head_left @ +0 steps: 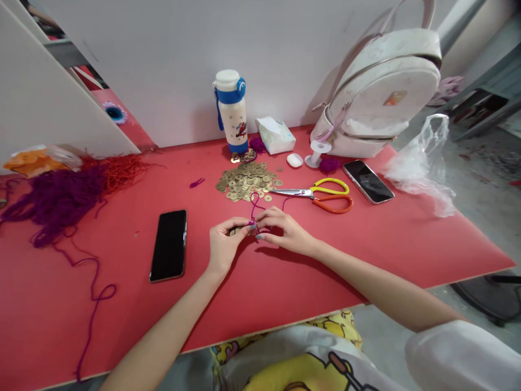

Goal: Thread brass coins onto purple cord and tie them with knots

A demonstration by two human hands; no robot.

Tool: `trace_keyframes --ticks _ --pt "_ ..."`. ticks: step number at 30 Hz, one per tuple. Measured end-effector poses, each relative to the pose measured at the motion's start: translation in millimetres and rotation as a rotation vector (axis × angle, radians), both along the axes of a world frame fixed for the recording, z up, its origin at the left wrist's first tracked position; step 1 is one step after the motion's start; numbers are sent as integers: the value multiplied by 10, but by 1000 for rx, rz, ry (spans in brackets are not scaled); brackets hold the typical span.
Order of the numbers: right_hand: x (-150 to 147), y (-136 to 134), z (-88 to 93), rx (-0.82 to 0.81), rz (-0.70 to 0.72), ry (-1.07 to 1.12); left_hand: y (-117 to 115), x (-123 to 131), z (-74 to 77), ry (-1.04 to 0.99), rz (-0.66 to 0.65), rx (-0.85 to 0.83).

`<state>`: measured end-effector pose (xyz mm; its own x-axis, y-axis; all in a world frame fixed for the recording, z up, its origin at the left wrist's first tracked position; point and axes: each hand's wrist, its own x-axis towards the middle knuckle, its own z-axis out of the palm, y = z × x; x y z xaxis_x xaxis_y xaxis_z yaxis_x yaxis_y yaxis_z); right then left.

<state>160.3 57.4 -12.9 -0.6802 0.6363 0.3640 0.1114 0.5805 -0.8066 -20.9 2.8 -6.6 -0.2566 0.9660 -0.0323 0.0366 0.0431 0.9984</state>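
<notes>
My left hand (227, 243) pinches a small bundle of brass-coloured coins (235, 231), partly hidden by the fingers. Purple cord (253, 206) is wound at the bundle's right end and loops up above it. My right hand (285, 232) meets the left one there, its curled fingers on the cord; the exact grip is partly hidden. Just beyond both hands lies a pile of holed coins (246, 179). Scissors (313, 193) with one yellow and one orange handle rest to the pile's right, blades pointing left. A short purple cord piece (197, 183) lies left of the pile.
A black phone (169, 245) lies left of my hands, another phone (368, 181) at right. Behind stand a bottle (231, 111), tissue pack (277, 137), white spool (315, 156) and white backpack (378, 98). Tangled purple yarn (61, 198) and a plastic bag (423, 168) flank the red table (134, 320).
</notes>
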Motion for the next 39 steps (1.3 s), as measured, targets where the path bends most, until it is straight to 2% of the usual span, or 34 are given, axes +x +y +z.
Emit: trace_keyframes --ticks 4,11,18,22,25,28,34,39 --pt "-32 -27 -65 -48 12 -2 -8 -1 -10 17 -66 8" --pt "-12 -37 -21 95 56 -222 -38 37 55 -66 -112 4" --pt "-16 -40 -42 131 56 -217 -64 51 97 -144 -179 47" --pt "-14 -33 -51 135 45 -243 -70 48 101 -95 -204 50" --pt "-5 -16 -38 127 -4 -248 -61 45 90 -17 -168 52" --pt "8 0 5 22 -25 -134 -37 37 56 55 -114 33" --pt "28 -3 82 -451 6 142 -6 41 8 113 -123 -48" --pt "39 17 120 -570 -97 231 -30 68 29 126 -203 -54"
